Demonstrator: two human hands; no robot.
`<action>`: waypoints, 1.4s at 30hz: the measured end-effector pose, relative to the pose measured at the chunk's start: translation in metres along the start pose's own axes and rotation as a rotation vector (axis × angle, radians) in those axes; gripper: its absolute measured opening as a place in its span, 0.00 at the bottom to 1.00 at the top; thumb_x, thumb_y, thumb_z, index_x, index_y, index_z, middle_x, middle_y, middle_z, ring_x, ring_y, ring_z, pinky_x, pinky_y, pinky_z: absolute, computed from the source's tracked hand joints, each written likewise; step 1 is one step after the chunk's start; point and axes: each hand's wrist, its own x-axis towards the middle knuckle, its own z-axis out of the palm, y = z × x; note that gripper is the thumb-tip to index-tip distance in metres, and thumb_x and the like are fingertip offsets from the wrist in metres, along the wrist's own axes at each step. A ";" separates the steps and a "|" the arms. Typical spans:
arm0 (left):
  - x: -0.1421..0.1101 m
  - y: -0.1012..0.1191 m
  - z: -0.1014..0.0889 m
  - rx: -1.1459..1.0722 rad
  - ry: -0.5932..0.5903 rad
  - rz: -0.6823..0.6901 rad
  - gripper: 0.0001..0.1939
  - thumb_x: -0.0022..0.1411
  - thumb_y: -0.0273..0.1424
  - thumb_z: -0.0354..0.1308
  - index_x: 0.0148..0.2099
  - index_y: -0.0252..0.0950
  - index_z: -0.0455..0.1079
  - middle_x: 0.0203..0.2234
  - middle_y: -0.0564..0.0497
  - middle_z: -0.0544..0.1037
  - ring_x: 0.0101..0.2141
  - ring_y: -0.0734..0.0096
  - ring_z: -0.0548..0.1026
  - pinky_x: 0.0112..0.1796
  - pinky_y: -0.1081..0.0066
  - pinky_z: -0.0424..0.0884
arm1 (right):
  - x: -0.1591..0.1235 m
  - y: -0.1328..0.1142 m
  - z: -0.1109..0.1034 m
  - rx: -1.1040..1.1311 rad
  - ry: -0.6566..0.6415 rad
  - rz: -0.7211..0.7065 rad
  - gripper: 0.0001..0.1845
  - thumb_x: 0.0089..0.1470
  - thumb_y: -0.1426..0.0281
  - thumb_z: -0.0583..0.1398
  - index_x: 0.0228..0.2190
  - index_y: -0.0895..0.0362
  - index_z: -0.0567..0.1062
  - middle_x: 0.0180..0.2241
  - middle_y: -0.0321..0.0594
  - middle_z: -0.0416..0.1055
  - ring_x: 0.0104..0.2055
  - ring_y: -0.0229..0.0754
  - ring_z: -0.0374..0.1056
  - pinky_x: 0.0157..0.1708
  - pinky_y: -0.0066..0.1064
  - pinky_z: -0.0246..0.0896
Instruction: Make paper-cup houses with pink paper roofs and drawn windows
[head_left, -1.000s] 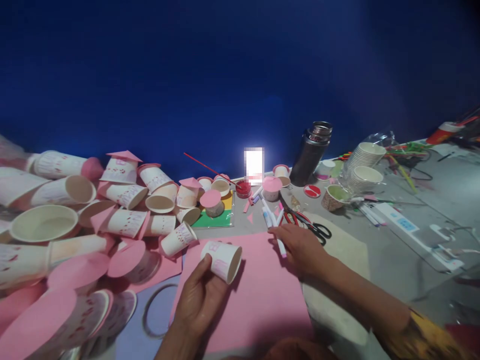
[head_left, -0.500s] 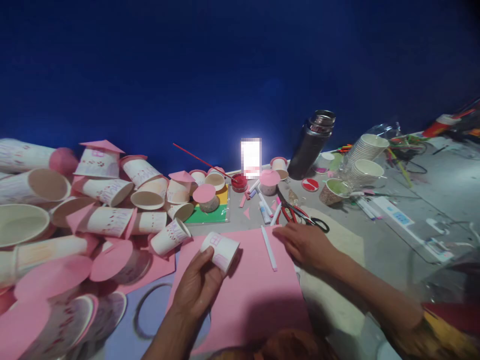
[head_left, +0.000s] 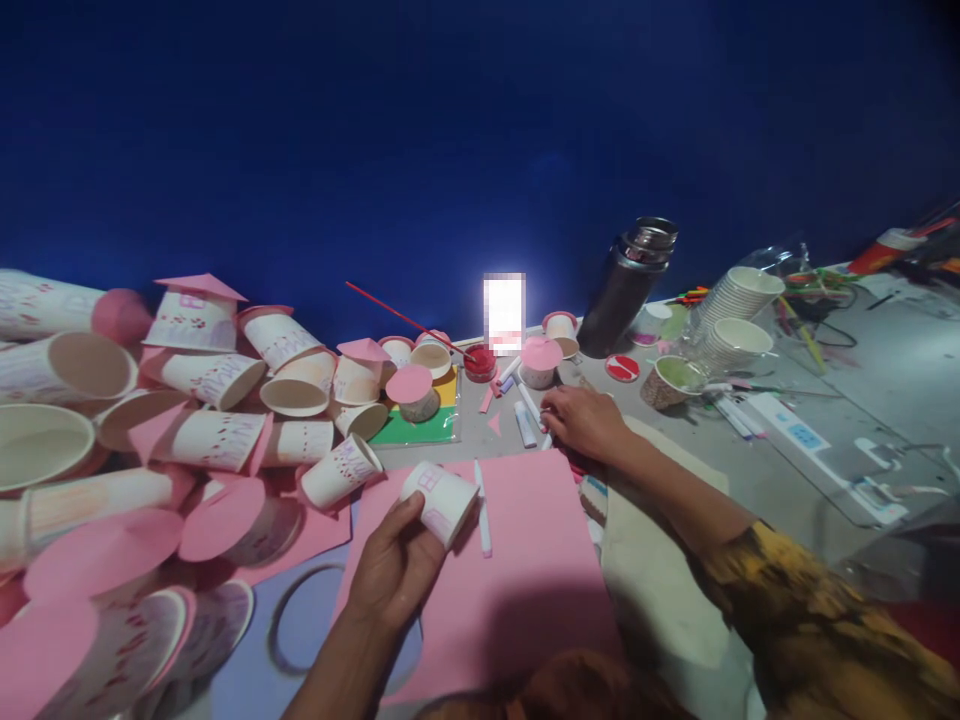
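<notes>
My left hand (head_left: 396, 572) is closed round a small white paper cup (head_left: 442, 500) with pink marks, held on its side over a pink paper sheet (head_left: 525, 570). A white marker (head_left: 483, 510) lies loose on that sheet just right of the cup. My right hand (head_left: 583, 420) reaches forward past the sheet's far edge, its fingers curled down over a cluster of markers (head_left: 527, 415) and the scissors beneath it; whether it grips one is hidden.
A big heap of decorated paper cups with pink lids (head_left: 187, 420) fills the left. Behind stand a red paint pot (head_left: 480, 362), a bright phone screen (head_left: 504, 312), a dark metal flask (head_left: 628, 285), stacked cups (head_left: 731, 310) and a power strip (head_left: 787, 430).
My right hand let go of the white marker, which rolled left on the pink sheet toward the cup, and then reached forward to the markers. The left hand kept the cup still.
</notes>
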 end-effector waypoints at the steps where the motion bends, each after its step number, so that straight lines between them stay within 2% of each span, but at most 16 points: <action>1: 0.001 0.001 -0.002 -0.017 -0.012 -0.007 0.16 0.65 0.22 0.55 0.55 0.31 0.71 0.40 0.36 0.84 0.41 0.43 0.85 0.41 0.47 0.83 | -0.004 0.006 -0.003 0.009 0.011 0.026 0.10 0.65 0.65 0.59 0.41 0.53 0.80 0.44 0.43 0.81 0.42 0.49 0.75 0.32 0.32 0.55; 5: 0.000 0.004 -0.005 -0.056 -0.078 -0.053 0.18 0.63 0.24 0.57 0.56 0.30 0.70 0.43 0.32 0.84 0.45 0.36 0.83 0.40 0.44 0.82 | -0.030 0.041 -0.014 0.029 0.052 0.149 0.14 0.66 0.62 0.56 0.38 0.54 0.80 0.38 0.43 0.82 0.38 0.48 0.75 0.32 0.32 0.54; 8: -0.002 0.008 -0.004 -0.074 -0.085 -0.032 0.20 0.62 0.25 0.58 0.57 0.31 0.70 0.43 0.33 0.84 0.45 0.37 0.83 0.43 0.40 0.81 | -0.058 0.063 -0.013 0.099 0.109 0.211 0.14 0.64 0.61 0.57 0.37 0.54 0.81 0.34 0.42 0.82 0.34 0.46 0.74 0.31 0.32 0.55; 10: -0.005 0.012 -0.003 -0.099 -0.099 0.013 0.21 0.62 0.24 0.59 0.57 0.34 0.70 0.43 0.37 0.84 0.45 0.39 0.83 0.46 0.36 0.79 | -0.078 0.068 -0.007 0.166 0.144 0.217 0.14 0.62 0.62 0.57 0.35 0.54 0.81 0.32 0.41 0.82 0.32 0.45 0.74 0.31 0.32 0.56; 12: -0.008 0.016 -0.002 -0.115 -0.124 0.056 0.20 0.61 0.24 0.60 0.56 0.36 0.71 0.44 0.39 0.84 0.47 0.39 0.82 0.48 0.34 0.77 | -0.097 0.063 -0.001 0.214 0.146 0.232 0.14 0.61 0.62 0.58 0.34 0.54 0.81 0.30 0.40 0.81 0.30 0.45 0.73 0.31 0.32 0.56; 15: -0.014 0.025 -0.002 -0.137 -0.143 0.082 0.21 0.59 0.25 0.61 0.55 0.40 0.71 0.46 0.41 0.84 0.48 0.39 0.82 0.49 0.31 0.75 | -0.120 0.039 0.011 0.234 0.117 0.223 0.13 0.63 0.62 0.57 0.36 0.53 0.81 0.32 0.40 0.81 0.32 0.45 0.74 0.31 0.32 0.58; 18: -0.022 0.033 -0.004 -0.162 -0.137 0.067 0.21 0.60 0.28 0.60 0.56 0.44 0.71 0.46 0.42 0.84 0.48 0.38 0.82 0.49 0.29 0.74 | -0.132 0.009 0.024 0.189 0.020 0.098 0.12 0.64 0.63 0.58 0.39 0.53 0.81 0.38 0.43 0.82 0.40 0.49 0.76 0.36 0.33 0.62; 20: -0.027 0.036 -0.006 -0.170 -0.142 0.070 0.20 0.62 0.29 0.59 0.57 0.46 0.71 0.47 0.42 0.84 0.49 0.39 0.81 0.50 0.30 0.74 | -0.134 -0.008 0.032 0.189 0.002 0.071 0.13 0.64 0.64 0.58 0.44 0.54 0.80 0.42 0.46 0.81 0.45 0.51 0.76 0.40 0.35 0.65; 23: -0.030 0.035 -0.011 -0.163 -0.155 0.095 0.23 0.62 0.28 0.60 0.59 0.46 0.71 0.48 0.44 0.84 0.48 0.42 0.82 0.50 0.32 0.75 | -0.131 -0.028 0.044 0.301 0.010 -0.002 0.14 0.65 0.65 0.58 0.48 0.54 0.78 0.46 0.46 0.80 0.49 0.50 0.74 0.45 0.37 0.67; 26: -0.026 0.029 -0.016 -0.148 -0.137 0.102 0.24 0.61 0.27 0.60 0.60 0.43 0.70 0.45 0.44 0.85 0.47 0.43 0.82 0.50 0.33 0.76 | -0.128 -0.043 0.056 0.389 0.016 -0.117 0.12 0.64 0.68 0.58 0.45 0.50 0.80 0.43 0.42 0.81 0.47 0.49 0.75 0.49 0.39 0.67; 29: -0.021 0.024 -0.020 -0.153 -0.151 0.063 0.24 0.60 0.28 0.61 0.59 0.42 0.71 0.44 0.42 0.85 0.47 0.41 0.83 0.49 0.37 0.78 | -0.127 -0.051 0.061 0.390 -0.008 -0.154 0.12 0.63 0.70 0.59 0.45 0.47 0.80 0.45 0.40 0.81 0.49 0.50 0.75 0.54 0.42 0.66; 33: -0.015 0.020 -0.025 -0.115 -0.143 0.023 0.25 0.60 0.27 0.61 0.60 0.38 0.70 0.45 0.36 0.84 0.46 0.36 0.83 0.46 0.40 0.80 | -0.130 -0.043 0.052 0.352 -0.032 -0.127 0.11 0.65 0.69 0.58 0.46 0.51 0.78 0.45 0.42 0.80 0.49 0.49 0.75 0.48 0.39 0.69; 36: -0.010 0.018 -0.029 -0.105 -0.119 0.040 0.26 0.62 0.27 0.58 0.62 0.35 0.68 0.46 0.32 0.83 0.45 0.33 0.83 0.43 0.39 0.80 | -0.125 -0.029 0.042 0.289 0.074 -0.121 0.12 0.69 0.68 0.54 0.44 0.53 0.78 0.45 0.45 0.80 0.49 0.48 0.74 0.48 0.38 0.69; 39: -0.007 0.015 -0.029 -0.085 -0.089 0.040 0.26 0.62 0.27 0.57 0.63 0.33 0.67 0.45 0.31 0.84 0.43 0.33 0.83 0.41 0.39 0.80 | -0.104 -0.014 0.032 0.142 0.140 -0.080 0.14 0.68 0.72 0.54 0.49 0.55 0.77 0.50 0.50 0.77 0.52 0.50 0.72 0.49 0.38 0.69; 42: -0.008 0.012 -0.023 -0.023 -0.068 0.027 0.27 0.63 0.27 0.57 0.65 0.33 0.65 0.42 0.31 0.84 0.42 0.35 0.84 0.40 0.42 0.81 | -0.073 -0.002 0.023 -0.050 0.072 -0.033 0.18 0.63 0.73 0.60 0.54 0.58 0.75 0.56 0.54 0.72 0.55 0.54 0.69 0.46 0.37 0.68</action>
